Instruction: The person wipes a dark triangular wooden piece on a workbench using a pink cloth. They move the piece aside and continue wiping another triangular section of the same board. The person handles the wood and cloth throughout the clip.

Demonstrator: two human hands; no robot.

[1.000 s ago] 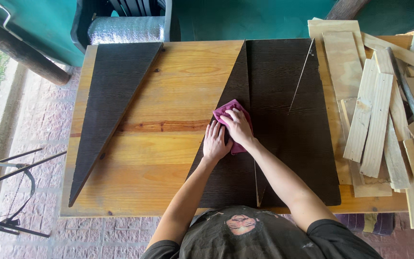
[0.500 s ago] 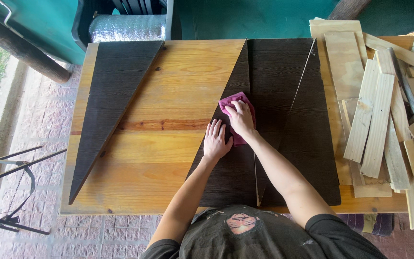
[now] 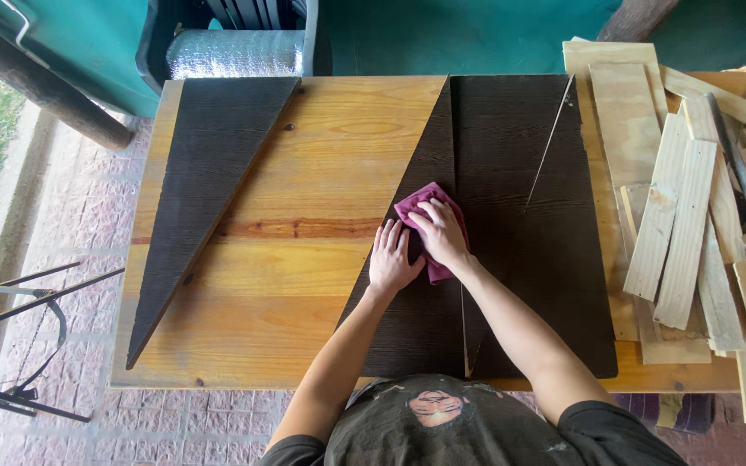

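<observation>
Right hand (image 3: 442, 235) on magenta cloth (image 3: 414, 207)

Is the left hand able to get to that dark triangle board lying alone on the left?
Probably yes. The left hand lies flat beside the pink cloth, and only bare wooden table separates it from the dark triangle board.

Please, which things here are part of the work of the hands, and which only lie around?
In use:
right hand pressing pink cloth
left hand flat on dark triangular board

Lying about:
separate dark triangle
pale wood offcuts
foil roll
</observation>
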